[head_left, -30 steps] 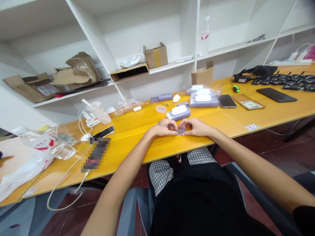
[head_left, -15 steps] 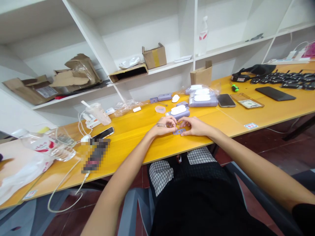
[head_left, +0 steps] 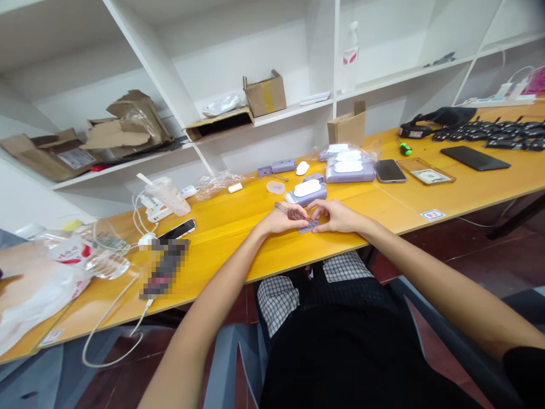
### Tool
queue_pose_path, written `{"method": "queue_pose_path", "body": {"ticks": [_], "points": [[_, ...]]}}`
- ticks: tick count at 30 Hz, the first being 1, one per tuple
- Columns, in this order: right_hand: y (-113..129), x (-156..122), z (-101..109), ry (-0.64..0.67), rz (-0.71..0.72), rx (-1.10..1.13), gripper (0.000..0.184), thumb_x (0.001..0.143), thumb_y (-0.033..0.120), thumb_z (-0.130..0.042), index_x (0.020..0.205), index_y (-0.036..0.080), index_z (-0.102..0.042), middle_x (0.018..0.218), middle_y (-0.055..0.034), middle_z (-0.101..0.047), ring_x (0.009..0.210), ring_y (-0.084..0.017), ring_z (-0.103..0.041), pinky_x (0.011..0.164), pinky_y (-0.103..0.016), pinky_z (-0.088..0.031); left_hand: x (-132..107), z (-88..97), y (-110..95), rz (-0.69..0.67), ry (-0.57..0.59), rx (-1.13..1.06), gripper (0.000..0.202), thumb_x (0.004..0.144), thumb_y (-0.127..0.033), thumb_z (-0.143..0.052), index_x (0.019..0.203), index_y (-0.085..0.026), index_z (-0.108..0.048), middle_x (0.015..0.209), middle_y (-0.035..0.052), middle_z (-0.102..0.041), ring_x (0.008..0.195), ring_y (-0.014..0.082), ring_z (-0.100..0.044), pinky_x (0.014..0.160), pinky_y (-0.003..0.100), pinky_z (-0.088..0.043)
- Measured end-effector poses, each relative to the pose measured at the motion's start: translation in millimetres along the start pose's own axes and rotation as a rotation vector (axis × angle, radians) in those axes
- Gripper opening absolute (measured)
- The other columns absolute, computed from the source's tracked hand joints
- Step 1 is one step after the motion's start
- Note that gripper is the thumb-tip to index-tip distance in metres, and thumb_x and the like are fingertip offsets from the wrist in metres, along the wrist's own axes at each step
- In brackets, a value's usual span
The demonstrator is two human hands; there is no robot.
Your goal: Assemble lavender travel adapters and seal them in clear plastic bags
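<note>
My left hand (head_left: pixel 281 219) is closed around a thin metal coil spring (head_left: pixel 286 209), whose end sticks out over the back of the fingers. My right hand (head_left: pixel 338 216) faces it with thumb and forefinger bent together, close to the left fingertips. What the right fingers pinch, if anything, is too small to make out. Under both hands a flat purple piece with cut-outs (head_left: pixel 307 228) lies on the table. Just beyond them is a purple perforated case with a white oval top (head_left: pixel 307 189).
A pale translucent piece (head_left: pixel 276 187), a white oval part (head_left: pixel 302 168) and purple parts (head_left: pixel 284 165) lie farther back. Bagged purple cases (head_left: pixel 350 170), a phone (head_left: pixel 390 171) and a green-black screwdriver (head_left: pixel 405 148) are to the right. Leftward lie another phone (head_left: pixel 183 229), a cup (head_left: pixel 170 196) and cables.
The spring now stands more tilted at the left hand, its outer end raised a little. Both hands stay close together over the purple piece. The view has shifted slightly.
</note>
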State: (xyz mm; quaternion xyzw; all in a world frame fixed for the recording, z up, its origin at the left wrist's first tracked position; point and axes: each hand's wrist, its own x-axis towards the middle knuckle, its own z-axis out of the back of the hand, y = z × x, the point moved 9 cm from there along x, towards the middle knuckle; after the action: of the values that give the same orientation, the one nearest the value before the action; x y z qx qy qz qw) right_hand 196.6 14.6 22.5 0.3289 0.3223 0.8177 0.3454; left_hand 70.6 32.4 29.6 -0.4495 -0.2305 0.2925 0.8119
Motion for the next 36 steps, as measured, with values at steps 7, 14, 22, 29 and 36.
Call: {"method": "queue_pose_path", "body": {"ticks": [7,14,22,29,36], "points": [[0,0,-1,0.015,0.002,0.001,0.052,0.074,0.031,-0.088,0.119,0.022,-0.065,0.096,-0.0045,-0.077,0.090,-0.023,-0.073,0.088,-0.040,-0.057,1,2.3,-13,-0.110,-0.032,0.110,0.016,0.077,-0.031,-0.083,0.083,-0.017,-0.078,0.102,0.0091,-0.075,0.091,0.0187,-0.068,0.083,0.034,-0.054],[0,0,-1,0.015,-0.008,0.005,0.054,0.072,0.031,-0.089,0.120,0.021,-0.065,0.096,-0.0056,-0.078,0.090,-0.024,-0.073,0.088,-0.041,-0.057,0,2.5,2,0.008,-0.036,0.045,0.020,0.078,-0.030,-0.082,0.090,-0.015,-0.077,0.083,0.0062,-0.075,0.072,0.0150,-0.067,0.071,0.031,-0.053],[-1,0,-1,0.015,-0.012,0.026,0.054,0.072,0.029,-0.089,0.120,0.020,-0.066,0.096,-0.0067,-0.078,0.092,-0.024,-0.074,0.088,-0.041,-0.057,-1,1.4,-8,0.002,-0.015,0.068,0.019,0.077,-0.028,-0.081,0.089,-0.014,-0.077,0.079,0.0060,-0.075,0.068,0.0140,-0.065,0.067,0.030,-0.052],[1,0,-1,0.017,-0.003,0.021,0.052,0.073,0.029,-0.088,0.119,0.021,-0.065,0.095,-0.0054,-0.079,0.091,-0.024,-0.074,0.088,-0.040,-0.057,0,-2.0,-7,-0.024,0.027,0.055,0.022,0.077,-0.030,-0.081,0.090,-0.013,-0.074,0.078,0.0050,-0.072,0.068,0.0138,-0.064,0.065,0.028,-0.050],[6,0,-2,0.007,0.020,0.000,0.047,0.073,0.027,-0.086,0.116,0.021,-0.066,0.092,-0.0045,-0.078,0.088,-0.023,-0.073,0.085,-0.039,-0.058,1,-3.2,-7,-0.052,0.040,0.147,0.027,0.077,-0.032,-0.080,0.097,-0.013,-0.078,0.082,0.0063,-0.071,0.070,0.0147,-0.061,0.062,0.028,-0.046]]}}
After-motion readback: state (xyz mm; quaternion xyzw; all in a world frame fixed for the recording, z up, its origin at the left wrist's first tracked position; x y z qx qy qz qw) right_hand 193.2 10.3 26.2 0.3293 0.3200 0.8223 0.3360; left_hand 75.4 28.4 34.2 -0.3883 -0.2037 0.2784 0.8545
